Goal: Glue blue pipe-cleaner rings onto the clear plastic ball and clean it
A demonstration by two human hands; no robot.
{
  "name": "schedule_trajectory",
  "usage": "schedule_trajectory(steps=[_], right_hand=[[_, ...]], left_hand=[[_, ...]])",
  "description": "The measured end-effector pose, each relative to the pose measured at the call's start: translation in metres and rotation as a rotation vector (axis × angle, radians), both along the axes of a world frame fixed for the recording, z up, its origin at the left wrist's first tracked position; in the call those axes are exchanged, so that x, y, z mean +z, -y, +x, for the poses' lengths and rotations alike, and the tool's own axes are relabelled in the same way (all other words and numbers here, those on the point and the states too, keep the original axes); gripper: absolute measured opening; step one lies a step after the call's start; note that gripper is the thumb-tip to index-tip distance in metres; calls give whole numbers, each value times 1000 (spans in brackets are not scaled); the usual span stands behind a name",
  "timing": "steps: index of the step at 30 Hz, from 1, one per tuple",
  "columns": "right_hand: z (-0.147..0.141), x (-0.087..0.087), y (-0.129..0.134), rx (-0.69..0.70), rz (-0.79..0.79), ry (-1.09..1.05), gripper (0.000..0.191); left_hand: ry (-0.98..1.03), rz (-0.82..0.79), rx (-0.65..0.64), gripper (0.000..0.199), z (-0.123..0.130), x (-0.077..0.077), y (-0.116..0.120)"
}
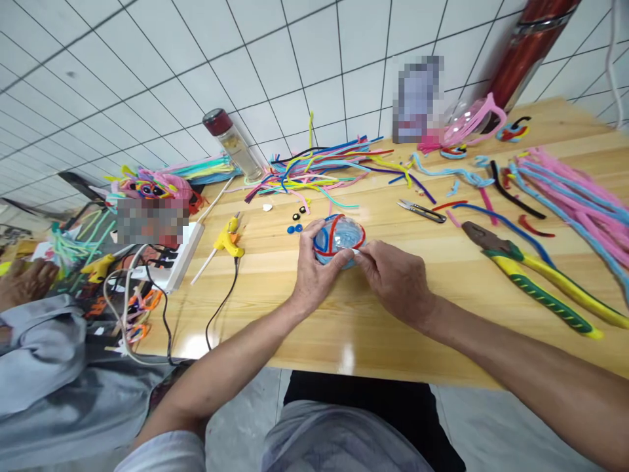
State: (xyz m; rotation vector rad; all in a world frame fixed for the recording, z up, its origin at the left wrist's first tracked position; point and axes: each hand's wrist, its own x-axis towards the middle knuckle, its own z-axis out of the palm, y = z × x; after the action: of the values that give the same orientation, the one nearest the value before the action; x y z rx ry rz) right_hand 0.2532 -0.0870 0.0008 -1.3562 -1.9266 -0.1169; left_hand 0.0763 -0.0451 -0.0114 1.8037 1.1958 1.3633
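Note:
A clear rounded ball (348, 232) with red and blue pipe cleaner bands around it is held just above the table. My left hand (314, 269) wraps its left side, thumb along the near edge. At its right front, my right hand (398, 278) pinches a small white piece (356, 251) against or close to the ball; what this piece is, I cannot make out. Light blue fuzzy material shows inside or behind the clear wall. Beyond my left hand lie blue beads (295, 229) and black-and-yellow beads (299, 214).
A yellow glue gun (228, 239) with its cord lies left, beside a white power strip (184, 259). Pliers (525, 278) and thread snips (421, 211) lie right. Pipe cleaners (319, 164) are heaped behind, near a glass bottle (233, 144). A co-worker's hand (27, 282) is far left.

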Motion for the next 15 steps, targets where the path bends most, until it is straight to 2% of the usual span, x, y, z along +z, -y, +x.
schedule_trajectory(steps=[9,15], right_hand=[[-4,-3,-1,-11,-81,-79,38],[7,4,-7,34,-7,44,39]], left_hand=[[21,-12,30,69,0,-2,0],[23,-8,-23,70,-1,-4,-5]])
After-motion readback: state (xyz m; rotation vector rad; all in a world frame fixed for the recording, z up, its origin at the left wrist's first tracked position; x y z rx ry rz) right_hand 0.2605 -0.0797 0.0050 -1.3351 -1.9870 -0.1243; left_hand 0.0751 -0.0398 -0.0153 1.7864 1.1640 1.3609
